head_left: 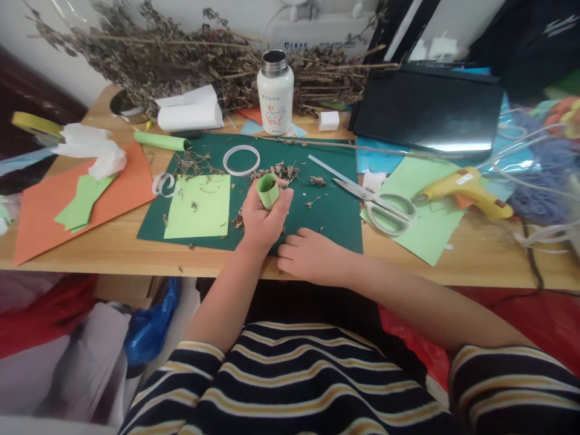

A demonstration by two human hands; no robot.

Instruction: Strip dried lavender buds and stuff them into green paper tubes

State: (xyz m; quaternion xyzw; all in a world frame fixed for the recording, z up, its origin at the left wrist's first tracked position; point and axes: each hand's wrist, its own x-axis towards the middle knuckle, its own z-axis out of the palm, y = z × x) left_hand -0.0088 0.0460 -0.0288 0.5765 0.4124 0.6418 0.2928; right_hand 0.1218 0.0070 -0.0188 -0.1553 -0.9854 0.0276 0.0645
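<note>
My left hand is wrapped round a rolled light green paper tube, held upright with dark dried bits visible inside its top opening. At the front edge of the dark green cutting mat, my right hand rests with its fingers curled downward; whatever they may hold is hidden. Crumbled dried leaves lie heaped just behind the tube and scattered over the mat. To the left, a light green paper sheet carries a few leaf bits. A roll of tape lies flat behind it.
Scissors and a yellow glue gun lie on the right. A white bottle stands uncapped at the back, before dried branches. A black tablet-like slab is back right; orange paper lies left.
</note>
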